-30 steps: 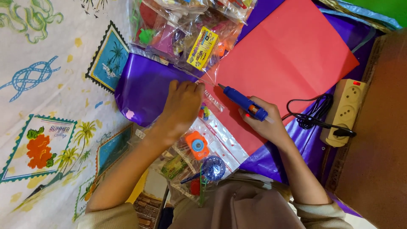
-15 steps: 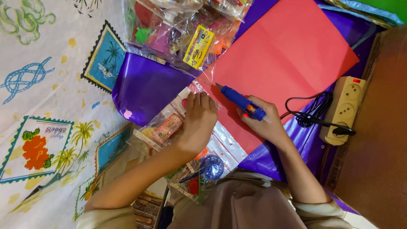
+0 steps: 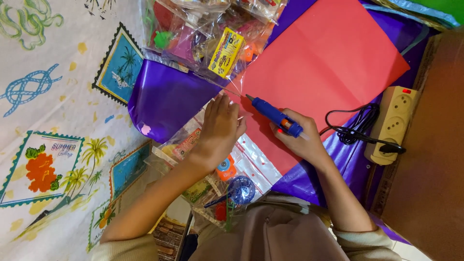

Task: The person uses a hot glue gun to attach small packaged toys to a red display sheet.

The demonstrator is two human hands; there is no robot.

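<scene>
Our left hand (image 3: 220, 130) now lies flat, fingers together and stretched out, pressing on the clear plastic bag (image 3: 251, 162) at the near edge of the red paper sheet (image 3: 328, 67). A second ago it sat farther towards nine o'clock and higher on the purple foil; half a second ago it had slid down beside the glue gun's tip. So we read it as having come across to pin the plastic down, grasping nothing, only bearing on it.

Our right hand (image 3: 302, 140) is clenched around the blue glue gun (image 3: 275, 116), whose nozzle points to ten o'clock, just beside the left fingertips (image 3: 227, 104). Across the three frames the gun has hardly shifted, though the tip and the pressing fingers are closer together than before. We judge that the seam of the bag is what the gun is now lined up on.

From the gun's rear a black cord (image 3: 350, 128) loops towards three o'clock to a cream power strip (image 3: 394, 123), which lies well apart from the hands. Under the red sheet spreads purple foil wrap (image 3: 164, 101), reaching nine o'clock. At twelve o'clock lie clear packets of toys (image 3: 212, 34), one with a yellow card. Near six o'clock, small bagged trinkets (image 3: 232, 188) rest by our lap, and a printed cloth (image 3: 53, 121) with stamp and palm pictures covers the floor on the left.
</scene>
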